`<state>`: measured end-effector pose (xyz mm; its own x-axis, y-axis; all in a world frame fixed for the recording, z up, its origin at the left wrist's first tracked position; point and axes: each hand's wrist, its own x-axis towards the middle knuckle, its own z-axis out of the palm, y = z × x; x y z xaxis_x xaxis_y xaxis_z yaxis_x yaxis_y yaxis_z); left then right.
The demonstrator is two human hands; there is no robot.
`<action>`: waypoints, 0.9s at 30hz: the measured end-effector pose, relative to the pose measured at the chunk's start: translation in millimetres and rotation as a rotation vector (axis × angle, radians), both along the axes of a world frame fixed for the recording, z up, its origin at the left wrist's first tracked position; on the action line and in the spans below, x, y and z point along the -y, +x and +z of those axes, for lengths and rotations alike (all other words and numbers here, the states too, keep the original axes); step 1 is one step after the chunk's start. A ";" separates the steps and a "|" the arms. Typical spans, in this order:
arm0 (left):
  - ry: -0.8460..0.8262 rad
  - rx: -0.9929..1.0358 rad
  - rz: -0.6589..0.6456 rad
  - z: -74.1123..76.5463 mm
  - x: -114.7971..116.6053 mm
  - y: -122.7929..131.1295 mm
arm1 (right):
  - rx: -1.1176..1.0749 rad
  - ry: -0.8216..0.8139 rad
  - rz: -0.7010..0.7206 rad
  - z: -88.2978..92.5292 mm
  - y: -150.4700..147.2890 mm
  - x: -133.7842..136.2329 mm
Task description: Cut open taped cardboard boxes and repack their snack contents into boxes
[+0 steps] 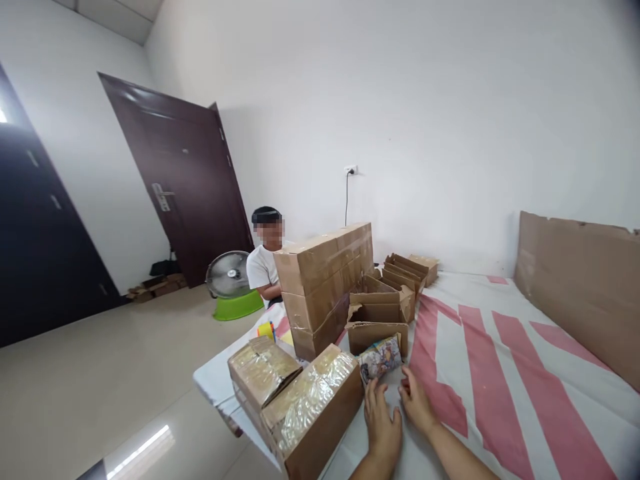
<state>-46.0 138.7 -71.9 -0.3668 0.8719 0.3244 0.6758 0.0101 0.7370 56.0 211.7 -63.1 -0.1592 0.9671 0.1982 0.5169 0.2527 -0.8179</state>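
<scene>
A printed, colourful packet (383, 359) lies on the cloth-covered table, leaning at the front of an open cardboard box (377, 338). My left hand (381, 421) is just below the packet, fingers stretched and spread, with its fingertips at the packet's lower edge; whether they touch it I cannot tell. On the packet's right side, my right hand (418, 404) rests low over the cloth, its fingers bent but apart and nothing visible in them. Left of my left hand stands a taped carton (325, 407).
A smaller taped carton (263, 367) and a tape roll (267, 331) are at the table's left edge. Stacked cartons (325, 283) form a wall, with several open boxes (405, 270) behind. A person (263, 267) sits beyond, near a fan (230, 274). Cardboard (575, 287) stands right.
</scene>
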 end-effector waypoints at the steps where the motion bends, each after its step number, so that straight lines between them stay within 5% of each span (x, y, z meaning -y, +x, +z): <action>1: -0.015 0.028 -0.010 2.8 -0.6 0.1 | 0.040 0.012 0.021 -4.2 0.4 7.0; 7: -0.032 0.119 -0.115 -1.0 28.0 1.3 | 0.280 0.048 0.146 -6.8 2.6 42.2; 11: 0.337 -0.039 -0.364 -4.7 88.7 -38.1 | 0.482 0.044 0.227 -9.6 10.4 66.1; 13: 0.476 -0.205 -0.276 16.1 117.8 -75.9 | 0.544 0.039 0.266 -11.9 15.7 76.9; 15: 0.494 -0.338 -0.055 50.7 136.7 -117.7 | 0.545 0.036 0.278 -10.9 19.9 85.3; 18: 0.276 -0.404 0.257 99.7 144.6 -167.3 | 0.557 0.033 0.261 -2.5 22.0 92.9; 22: -0.043 -0.418 0.161 119.5 144.6 -186.2 | 0.552 0.026 0.247 4.4 20.6 98.4; 27: -0.065 -0.368 -0.029 123.4 160.6 -170.7 | 0.291 -0.041 0.198 -17.0 32.8 106.4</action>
